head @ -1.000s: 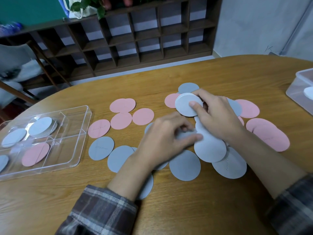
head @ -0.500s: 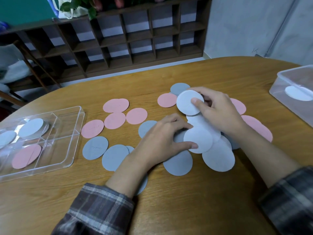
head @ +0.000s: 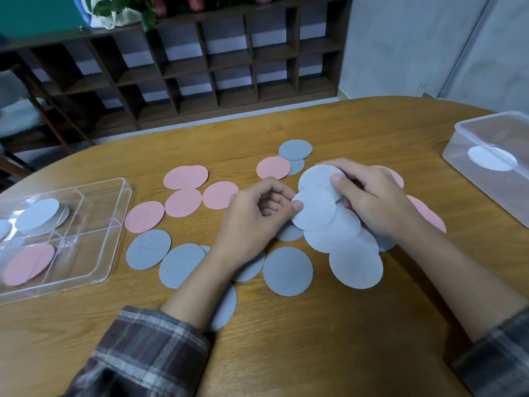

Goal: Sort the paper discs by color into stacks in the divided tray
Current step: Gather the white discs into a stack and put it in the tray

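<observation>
Pink discs point(head: 183, 202), grey discs point(head: 287, 271) and pale white discs point(head: 355, 265) lie scattered on the wooden table point(head: 315, 353). My left hand point(head: 257, 216) pinches the edge of a white disc point(head: 315, 213) lifted off the pile. Just right of it, my right hand point(head: 369, 202) holds a small stack of white discs point(head: 317, 179), thumb on top. The clear divided tray point(head: 94, 239) sits at the left, with white discs point(head: 38, 214) in a far compartment and pink discs point(head: 27, 263) in a near one.
A clear plastic box point(head: 492, 156) with a white disc inside stands at the table's right edge. A dark wooden cubby shelf point(head: 200, 67) runs along the wall behind the table. More pink discs point(head: 426, 213) lie partly hidden behind my right hand.
My left hand has lifted a white disc off the pile and brought it up next to the stack in my right hand. The view shifted slightly left.
</observation>
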A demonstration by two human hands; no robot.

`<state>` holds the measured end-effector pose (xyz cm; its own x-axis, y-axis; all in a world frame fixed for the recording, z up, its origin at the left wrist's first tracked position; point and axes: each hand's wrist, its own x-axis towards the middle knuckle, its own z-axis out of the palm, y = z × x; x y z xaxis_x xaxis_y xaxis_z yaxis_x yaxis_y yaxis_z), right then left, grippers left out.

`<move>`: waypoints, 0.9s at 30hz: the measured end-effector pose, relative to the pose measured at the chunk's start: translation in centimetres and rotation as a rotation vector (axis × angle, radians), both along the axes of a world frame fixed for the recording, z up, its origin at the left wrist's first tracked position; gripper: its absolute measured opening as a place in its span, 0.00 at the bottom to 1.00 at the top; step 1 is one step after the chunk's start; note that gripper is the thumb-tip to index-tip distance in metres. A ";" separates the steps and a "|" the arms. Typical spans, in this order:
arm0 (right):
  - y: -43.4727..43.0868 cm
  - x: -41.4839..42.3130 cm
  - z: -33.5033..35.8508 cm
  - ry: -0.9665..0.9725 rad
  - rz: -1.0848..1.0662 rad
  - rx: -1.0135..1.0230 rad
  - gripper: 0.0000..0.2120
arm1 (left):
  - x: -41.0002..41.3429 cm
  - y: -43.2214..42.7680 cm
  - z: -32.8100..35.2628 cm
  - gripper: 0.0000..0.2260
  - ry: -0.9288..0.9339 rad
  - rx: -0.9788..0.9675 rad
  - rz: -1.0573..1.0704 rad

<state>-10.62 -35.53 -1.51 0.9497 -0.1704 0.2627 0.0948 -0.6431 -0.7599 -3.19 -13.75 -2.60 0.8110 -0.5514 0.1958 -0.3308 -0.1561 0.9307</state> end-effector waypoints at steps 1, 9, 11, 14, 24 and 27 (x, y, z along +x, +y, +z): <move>0.0 0.0 0.0 -0.001 0.009 0.003 0.15 | 0.0 -0.1 0.1 0.05 0.006 -0.019 0.024; 0.9 -0.2 0.4 -0.003 0.094 -0.014 0.13 | -0.4 -1.3 -0.1 0.07 0.019 -0.069 0.228; 0.8 -0.1 0.3 0.005 0.099 -0.034 0.12 | -0.6 -1.5 0.0 0.08 0.010 -0.083 0.253; 0.6 0.0 0.0 0.023 0.125 -0.116 0.11 | -0.8 -1.4 -0.3 0.08 -0.104 -0.027 0.251; -1.0 0.2 0.1 -0.040 -0.049 -0.114 0.10 | -1.8 -1.4 -1.2 0.18 -0.581 0.302 -0.149; -1.1 0.4 -0.2 -0.043 -0.051 -0.112 0.10 | -1.7 -1.6 -1.9 0.25 -0.587 0.404 -0.228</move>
